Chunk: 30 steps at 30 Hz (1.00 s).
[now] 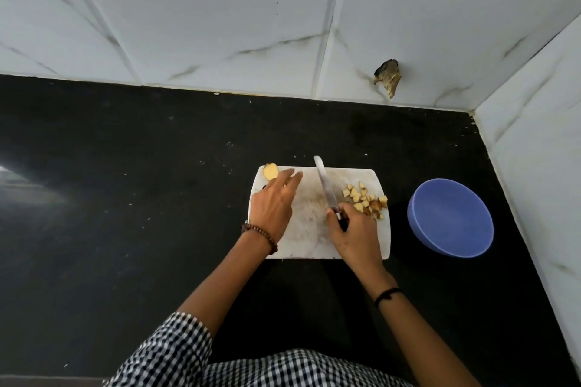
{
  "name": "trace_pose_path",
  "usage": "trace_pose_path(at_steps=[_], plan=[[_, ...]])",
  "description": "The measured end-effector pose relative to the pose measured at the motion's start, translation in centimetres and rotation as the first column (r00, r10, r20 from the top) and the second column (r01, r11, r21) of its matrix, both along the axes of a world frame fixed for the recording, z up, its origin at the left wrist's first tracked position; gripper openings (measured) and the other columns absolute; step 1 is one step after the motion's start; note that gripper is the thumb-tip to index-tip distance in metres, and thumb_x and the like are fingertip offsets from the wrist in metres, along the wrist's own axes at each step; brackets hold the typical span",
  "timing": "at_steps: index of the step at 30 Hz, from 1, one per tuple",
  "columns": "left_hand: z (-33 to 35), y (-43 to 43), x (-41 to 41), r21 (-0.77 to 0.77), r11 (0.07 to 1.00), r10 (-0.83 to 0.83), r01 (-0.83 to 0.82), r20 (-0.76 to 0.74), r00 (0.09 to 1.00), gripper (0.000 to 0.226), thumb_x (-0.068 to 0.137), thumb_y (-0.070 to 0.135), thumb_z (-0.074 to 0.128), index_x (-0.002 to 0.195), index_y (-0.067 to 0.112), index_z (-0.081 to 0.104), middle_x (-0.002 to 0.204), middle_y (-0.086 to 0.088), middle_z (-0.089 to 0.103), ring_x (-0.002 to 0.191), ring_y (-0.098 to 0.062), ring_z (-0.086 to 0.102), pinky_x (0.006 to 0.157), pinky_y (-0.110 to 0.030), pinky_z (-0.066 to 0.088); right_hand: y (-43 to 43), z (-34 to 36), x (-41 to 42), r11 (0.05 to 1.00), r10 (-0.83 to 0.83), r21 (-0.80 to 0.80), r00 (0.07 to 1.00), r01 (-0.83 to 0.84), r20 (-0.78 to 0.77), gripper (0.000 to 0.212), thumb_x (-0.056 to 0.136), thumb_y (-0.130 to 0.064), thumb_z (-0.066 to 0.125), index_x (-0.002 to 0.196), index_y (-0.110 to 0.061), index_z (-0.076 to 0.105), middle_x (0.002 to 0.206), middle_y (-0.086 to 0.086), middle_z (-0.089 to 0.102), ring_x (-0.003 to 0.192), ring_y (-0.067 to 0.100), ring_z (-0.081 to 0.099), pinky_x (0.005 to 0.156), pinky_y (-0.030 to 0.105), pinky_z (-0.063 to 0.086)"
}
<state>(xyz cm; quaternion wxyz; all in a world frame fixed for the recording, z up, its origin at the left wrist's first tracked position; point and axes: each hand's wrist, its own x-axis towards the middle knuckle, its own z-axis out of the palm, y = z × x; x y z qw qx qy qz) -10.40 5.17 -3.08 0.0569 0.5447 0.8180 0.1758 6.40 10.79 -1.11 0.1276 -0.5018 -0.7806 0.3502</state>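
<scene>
The main risk is at the far left corner of the cutting board (309, 240), where the left hand (273, 201) stretches toward the ginger piece (271, 171) with fingers straight and slightly spread, holding nothing; whether a finger already touches the piece cannot be told. The piece sits right at the board's edge, so a clumsy nudge could push it off onto the black counter (125, 198). The right hand (353, 234) is curled round the dark handle of the knife (325, 185), whose blade lies along the middle of the board pointing far, just beside the left fingers; if the left hand swings back carelessly with the piece, it could brush the edge. A sweep of the blade to the right could also scatter the chopped pieces (366, 199), heaped near the board's right edge, short of the blue bowl (451, 218) standing apart on the counter. The ginger piece is a small knobby chunk, tan-skinned, with a pale yellow cut face turned up; it looks firm and uneven, likely to rock when pressed.
</scene>
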Motion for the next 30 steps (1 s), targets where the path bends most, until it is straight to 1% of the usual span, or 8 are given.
trace_pose_path(at_steps=[2, 7, 13, 16, 20, 24, 27, 30], plan=[[0.5, 0.6, -0.4, -0.113, 0.993, -0.051, 0.046, -0.049, 0.997, 0.056, 0.089, 0.003, 0.059, 0.140, 0.016, 0.041, 0.142, -0.004, 0.044, 0.112, -0.020, 0.059, 0.073, -0.030, 0.057, 0.2, 0.0, -0.3, 1.000, -0.007, 0.000, 1.000, 0.007, 0.000, 0.015, 0.099, -0.037, 0.056, 0.094, -0.023, 0.062, 0.079, -0.013, 0.057, 0.071, 0.001, 0.056, 0.061, 0.012, 0.038], [1.3, 1.7, -0.5, -0.233, 0.970, -0.096, 0.065, -0.126, 0.987, 0.043, 0.087, 0.003, 0.063, 0.125, 0.011, 0.047, 0.123, -0.008, 0.049, 0.091, -0.020, 0.060, 0.067, -0.032, 0.057, -0.1, -0.1, 0.1, 1.000, -0.027, 0.004, 0.997, 0.027, -0.077, 0.019, 0.099, -0.033, 0.058, 0.087, -0.020, 0.063, 0.071, -0.010, 0.058, 0.070, 0.000, 0.057, 0.058, 0.011, 0.042], [1.6, 1.3, 1.1, -0.129, 0.985, -0.127, 0.111, -0.125, 0.984, 0.034, 0.083, -0.004, 0.059, 0.114, 0.010, 0.055, 0.103, -0.005, 0.057, 0.076, -0.019, 0.059, 0.048, -0.029, 0.044, -0.9, 0.0, 1.1, 0.995, -0.088, -0.050, 0.992, 0.083, -0.093, 0.018, 0.099, -0.035, 0.058, 0.090, -0.021, 0.063, 0.074, -0.009, 0.059, 0.066, 0.002, 0.057, 0.060, 0.009, 0.042], [1.4, 0.9, 2.3, -0.080, 0.978, -0.203, 0.194, -0.126, 0.971, 0.030, 0.086, 0.002, 0.059, 0.114, 0.012, 0.057, 0.104, -0.004, 0.058, 0.082, -0.020, 0.062, 0.048, -0.027, 0.034, -1.3, -0.4, 1.8, 0.990, -0.125, -0.079, 0.988, 0.118, -0.094, 0.017, 0.099, -0.038, 0.058, 0.093, -0.023, 0.064, 0.075, -0.010, 0.061, 0.071, 0.000, 0.058, 0.060, 0.009, 0.043], [0.3, 0.9, 3.0, -0.030, 0.989, -0.142, 0.143, 0.037, 0.989, 0.022, 0.094, 0.029, 0.057, 0.112, 0.017, 0.060, 0.109, 0.001, 0.057, 0.086, -0.019, 0.063, 0.055, -0.026, 0.038, -1.8, -1.0, 2.8, 0.988, -0.139, -0.076, 0.983, 0.131, -0.118, 0.020, 0.098, -0.040, 0.059, 0.089, -0.022, 0.064, 0.070, -0.006, 0.060, 0.068, 0.005, 0.059, 0.055, 0.017, 0.044], [-0.6, 0.8, 2.9, 0.025, 0.998, -0.063, 0.058, 0.329, 0.942, 0.042, 0.080, 0.032, 0.075, 0.115, 0.013, 0.062, 0.107, -0.001, 0.057, 0.080, -0.017, 0.060, 0.065, -0.025, 0.047, -2.5, -1.3, 3.3, 0.985, -0.148, -0.108, 0.980, 0.134, -0.132, 0.019, 0.098, -0.041, 0.059, 0.093, -0.023, 0.064, 0.070, -0.005, 0.062, 0.064, 0.011, 0.062, 0.056, 0.034, 0.054], [-0.7, 0.5, 2.3, 0.055, 0.998, -0.040, 0.017, 0.449, 0.893, 0.045, 0.075, 0.024, 0.080, 0.116, 0.012, 0.064, 0.105, -0.002, 0.060, 0.080, -0.014, 0.060, 0.075, -0.026, 0.052, -2.9, -1.3, 3.1, 0.986, -0.136, -0.119, 0.980, 0.119, -0.146, 0.017, 0.097, -0.037, 0.060, 0.095, -0.021, 0.064, 0.070, -0.007, 0.061, 0.063, 0.007, 0.061, 0.055, 0.023, 0.049], [-0.4, 0.2, 2.2, 0.060, 0.998, 0.004, -0.036, 0.468, 0.884, 0.031, 0.078, 0.022, 0.078, 0.108, 0.016, 0.071, 0.095, 0.001, 0.062, 0.074, -0.009, 0.059, 0.074, -0.025, 0.053, -3.1, -0.9, 2.8, 0.989, -0.112, -0.117, 0.981, 0.094, -0.158, 0.012, 0.097, -0.033, 0.061, 0.101, -0.022, 0.064, 0.076, -0.009, 0.062, 0.071, 0.003, 0.060, 0.058, 0.016, 0.045]])
